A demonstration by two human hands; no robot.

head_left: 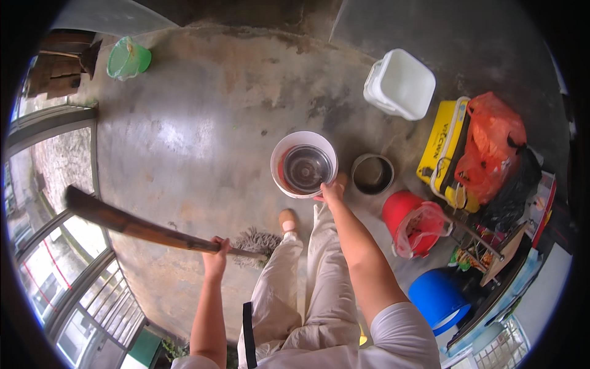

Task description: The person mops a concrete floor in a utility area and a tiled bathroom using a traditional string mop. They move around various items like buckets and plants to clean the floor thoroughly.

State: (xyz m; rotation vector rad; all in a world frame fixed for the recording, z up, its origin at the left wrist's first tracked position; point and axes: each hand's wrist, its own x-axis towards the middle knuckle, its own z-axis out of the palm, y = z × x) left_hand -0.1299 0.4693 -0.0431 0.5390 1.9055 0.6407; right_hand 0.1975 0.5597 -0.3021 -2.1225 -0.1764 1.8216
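Observation:
My left hand (215, 263) is closed round the wooden handle of a mop (150, 234). That handle slants up to the left, and the grey string head (257, 241) rests low by my left foot. In my right hand (332, 190) is the near right rim of a round white bucket (280, 180), held out in front of my legs. Dark grey rings show inside the bucket; whether that is water or its bottom I cannot tell. Just right of it, a dark round pot-like container (372, 174) stands on the floor.
To the right are a red bucket (399, 212) with a clear bag, a blue bucket (433, 298), a yellow box (439, 141) and an orange plastic bag (495, 138). A white square bucket (375, 86) stands farther off. At far left is a green bin (141, 60), above glazed doors (95, 166).

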